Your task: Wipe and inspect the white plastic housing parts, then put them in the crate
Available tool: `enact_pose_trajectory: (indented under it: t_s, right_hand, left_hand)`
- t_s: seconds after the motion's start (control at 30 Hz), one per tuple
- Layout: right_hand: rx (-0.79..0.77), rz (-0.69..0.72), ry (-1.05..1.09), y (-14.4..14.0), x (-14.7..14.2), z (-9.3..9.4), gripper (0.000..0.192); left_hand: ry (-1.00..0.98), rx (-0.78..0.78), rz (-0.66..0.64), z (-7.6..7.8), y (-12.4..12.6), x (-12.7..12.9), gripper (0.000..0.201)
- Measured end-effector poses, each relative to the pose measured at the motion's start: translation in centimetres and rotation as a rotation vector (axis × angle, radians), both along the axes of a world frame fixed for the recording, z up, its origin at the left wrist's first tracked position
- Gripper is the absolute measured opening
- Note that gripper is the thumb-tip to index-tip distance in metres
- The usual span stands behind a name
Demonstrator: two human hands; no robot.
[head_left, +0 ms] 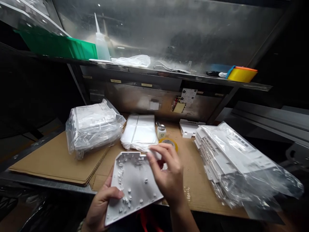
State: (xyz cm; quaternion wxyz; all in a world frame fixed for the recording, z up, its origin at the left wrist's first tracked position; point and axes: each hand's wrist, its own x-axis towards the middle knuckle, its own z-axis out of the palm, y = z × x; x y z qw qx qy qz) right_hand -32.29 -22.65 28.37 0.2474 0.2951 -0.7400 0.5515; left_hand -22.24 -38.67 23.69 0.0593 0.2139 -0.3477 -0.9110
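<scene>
We hold a white plastic panel [134,185] low in front of us, just over the near edge of the surface [190,180]. Our left hand [101,206] grips its lower left edge, fingers closed on it with the thumb lying across the ribbed inner face. Our right hand [169,174] sits at the panel's upper right corner, fingers narrowed in a pinch on a small white piece [154,154] there; we cannot tell whether that piece is part of the panel.

Cardboard [55,161] covers the surface. To the left lies a bagged bundle [93,127] of white parts, in the middle a stack of clear bags [140,130], and to the right a long bagged stack of panels [236,158]. Just beyond our right hand are a small bottle [161,130] and a yellow tape roll [169,141]. On the shelf [154,75] above stand a green bin [60,45], a squeeze bottle [101,45] and a yellow tub [241,74].
</scene>
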Motion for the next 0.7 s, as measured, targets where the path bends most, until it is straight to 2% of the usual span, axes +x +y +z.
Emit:
enact_pose_trajectory:
  t_s: [0.07,0.17,0.27,0.4,0.47,0.53,0.63,0.7]
  right_hand:
    - [0.022,0.096,0.015,-1.9,1.2,1.0,0.017]
    - [0.078,0.152,0.008,-3.4,1.2,1.1,0.018]
    - [0.111,0.067,-0.005,-2.8,-0.3,0.5,0.016]
    - [0.05,-0.124,-0.028,0.7,-3.7,-0.1,0.018]
    - [0.064,-0.266,-0.081,2.6,-6.2,-1.1,0.026]
    - [0.17,-0.382,-0.193,4.0,-9.1,-2.9,0.033]
    - [0.309,-0.369,-0.295,4.8,-12.6,-6.2,0.029]
    - [0.345,-0.347,-0.308,5.0,-13.5,-7.5,0.034]
  left_hand:
    - [-0.006,-0.006,0.01,0.5,1.4,-0.2,0.114]
    - [-0.006,0.025,-0.016,1.0,2.6,-0.4,0.116]
    - [-0.023,0.046,-0.032,1.0,2.8,-0.4,0.118]
    - [-0.05,0.07,0.007,1.0,2.0,-0.3,0.119]
    - [-0.033,0.075,0.009,1.0,1.4,-0.2,0.119]
    - [-0.008,0.07,-0.008,0.8,0.7,-0.1,0.117]
    - [0.017,0.036,-0.032,0.0,-0.9,0.4,0.111]
    - [0.023,0.036,-0.053,-1.1,-2.6,1.2,0.108]
